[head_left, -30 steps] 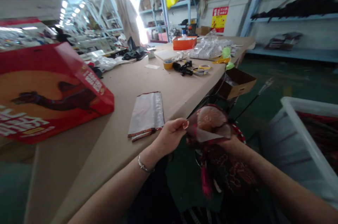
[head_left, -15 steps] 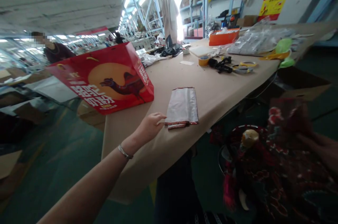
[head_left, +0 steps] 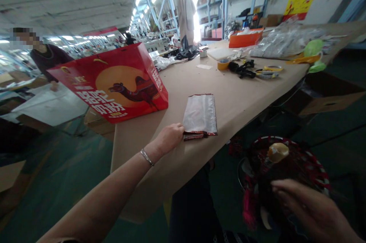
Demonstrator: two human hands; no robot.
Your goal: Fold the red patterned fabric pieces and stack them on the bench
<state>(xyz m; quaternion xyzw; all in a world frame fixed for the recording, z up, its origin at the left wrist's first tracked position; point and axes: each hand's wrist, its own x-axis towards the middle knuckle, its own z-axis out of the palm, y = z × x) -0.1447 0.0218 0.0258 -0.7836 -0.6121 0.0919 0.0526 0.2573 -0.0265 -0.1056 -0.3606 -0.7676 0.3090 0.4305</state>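
A folded grey-white cloth (head_left: 200,114) with dark red patterned edges lies near the table's front edge. My left hand (head_left: 173,136), with a silver bracelet at the wrist, is closed on the near left corner of this cloth. My right hand (head_left: 310,206) hangs at the lower right, off the table, blurred and with its fingers curled together. Dark fabric (head_left: 267,184) is at its fingertips; what they hold, if anything, I cannot make out. Behind that hand stands a round stool-like frame (head_left: 317,163) with a red and white rim, a cream-coloured object (head_left: 278,153) on it.
A red paper bag (head_left: 128,98) with a camel print stands on the left of the brown-covered table (head_left: 183,79). Farther back are yellow tape (head_left: 223,64), scissors (head_left: 268,73), an orange box (head_left: 246,38) and plastic bags (head_left: 274,44). A person (head_left: 50,58) stands behind the bag.
My left fingers have closed on the cloth's corner. My right hand has come down and left from the right edge; the red patterned fabric it held up is no longer raised.
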